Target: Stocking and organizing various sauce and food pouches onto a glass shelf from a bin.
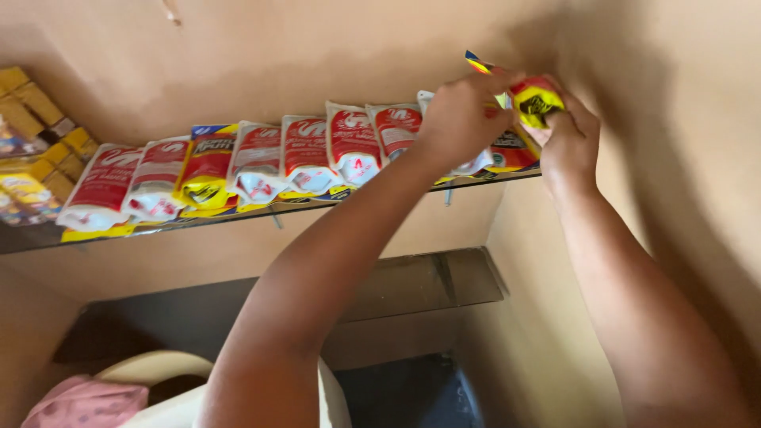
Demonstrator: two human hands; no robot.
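Observation:
Both hands are raised to the right end of a thin glass shelf. My right hand pinches a yellow and red sachet by its lower end. My left hand grips the same sachet from the left, its fingers curled over the top. A row of several red and white pouches leans along the shelf, with a yellow and red pouch among them. More yellow and red packets stand under my hands.
Yellow boxes are stacked at the far left of the shelf. A second, lower shelf sits in the wall corner. A white rounded object and pink cloth lie below.

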